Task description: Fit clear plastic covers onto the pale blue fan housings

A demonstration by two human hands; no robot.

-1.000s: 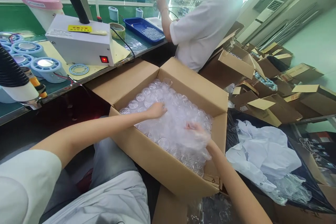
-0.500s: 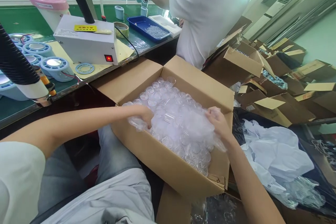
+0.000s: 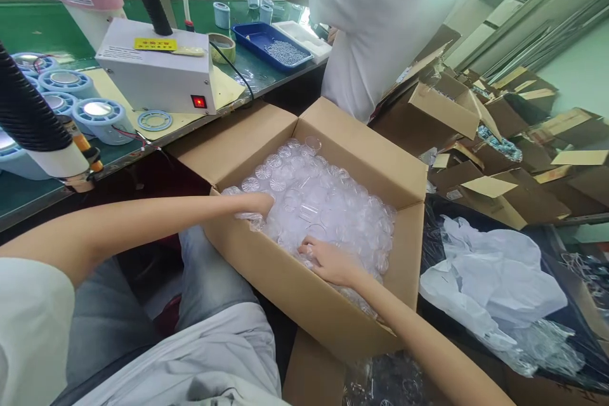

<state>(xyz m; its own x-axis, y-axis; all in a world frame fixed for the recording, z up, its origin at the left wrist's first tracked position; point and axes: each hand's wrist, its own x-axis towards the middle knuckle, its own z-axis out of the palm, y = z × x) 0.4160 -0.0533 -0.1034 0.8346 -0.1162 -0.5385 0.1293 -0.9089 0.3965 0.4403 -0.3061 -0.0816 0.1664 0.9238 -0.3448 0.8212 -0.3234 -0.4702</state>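
Observation:
An open cardboard box (image 3: 304,295) stands in front of my knees, filled with several clear round plastic parts (image 3: 328,203) inside a thin clear bag. My left hand (image 3: 254,204) reaches over the box's near left corner and pinches the bag's edge there. My right hand (image 3: 328,261) lies on the bag near the box's front wall, fingers curled into the plastic. Whether it grips the film or a part is hard to tell.
A workbench on the left carries a white machine (image 3: 157,73), blue round housings (image 3: 98,115), a tape roll (image 3: 222,48) and a blue tray (image 3: 271,47). A person in a white shirt (image 3: 375,25) works beyond the box. Open cartons (image 3: 476,158) and white plastic sheets (image 3: 490,285) lie on the right.
My right hand has moved from the box's right side to the near front wall. My left hand stayed at the near left corner, holding the bag's edge.

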